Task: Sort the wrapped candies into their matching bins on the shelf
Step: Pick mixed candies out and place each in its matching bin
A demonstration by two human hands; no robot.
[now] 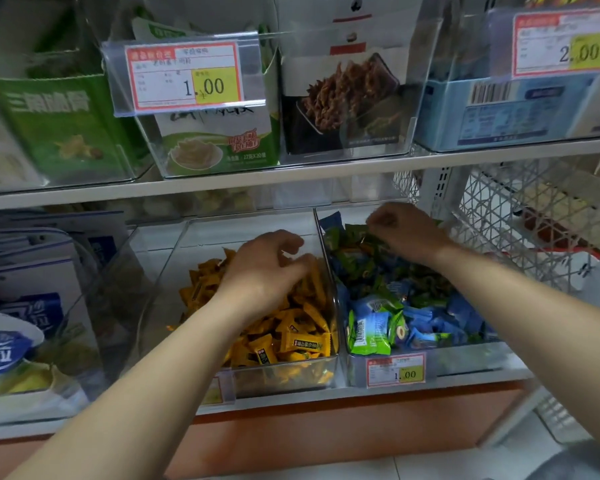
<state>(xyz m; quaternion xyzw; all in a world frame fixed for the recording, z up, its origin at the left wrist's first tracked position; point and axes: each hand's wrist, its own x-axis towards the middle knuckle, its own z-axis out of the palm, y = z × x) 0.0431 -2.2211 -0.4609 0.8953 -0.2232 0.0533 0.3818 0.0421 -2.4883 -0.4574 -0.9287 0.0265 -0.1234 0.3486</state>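
Two clear plastic bins stand side by side on the lower shelf. The left bin holds yellow wrapped candies. The right bin holds green and blue wrapped candies. My left hand is down in the left bin, fingers curled over the yellow pile; whether they hold a candy is hidden. My right hand is at the back of the right bin, fingers curled among the green candies, seemingly pinching one.
A price tag hangs on the right bin's front. A white wire basket stands to the right. The upper shelf carries clear bins of boxed snacks. Blue and white packages fill the lower left.
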